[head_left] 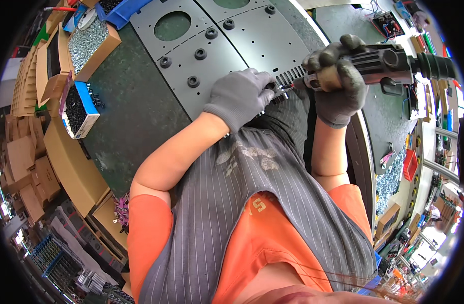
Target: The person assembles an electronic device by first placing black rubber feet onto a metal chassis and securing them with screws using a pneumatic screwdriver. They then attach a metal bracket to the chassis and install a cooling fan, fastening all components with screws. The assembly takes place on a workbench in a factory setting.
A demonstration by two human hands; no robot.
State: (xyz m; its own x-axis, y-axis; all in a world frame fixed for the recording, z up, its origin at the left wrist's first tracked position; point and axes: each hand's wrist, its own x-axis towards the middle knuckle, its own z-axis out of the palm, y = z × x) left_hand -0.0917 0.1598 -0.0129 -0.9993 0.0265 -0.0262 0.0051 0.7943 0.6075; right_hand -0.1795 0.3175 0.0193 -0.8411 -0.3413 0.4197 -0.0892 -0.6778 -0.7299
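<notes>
My right hand (pixel 338 83), in a dark-coated grey glove, is wrapped round the front of a black electric screwdriver (pixel 378 66). The tool lies nearly level, its tip pointing left. Close to that tip, my gloved left hand (pixel 242 96) has its thumb and fingers closed on a small black part (pixel 280 96) at the near edge of a grey metal panel (pixel 232 55). Fingers partly hide the part, so its exact shape is unclear. Several round black feet (pixel 200 53) stand on the panel, which also has large round openings and a row of slots near the tool tip.
On the left of the dark green tabletop (pixel 125 131) stand a carton of silvery screws (pixel 87 43) and a small box of black screws (pixel 76 109). A blue bin (pixel 121 11) sits at the panel's far left corner. Farther right are loose metal pieces (pixel 389 177) and a red tray (pixel 410 164).
</notes>
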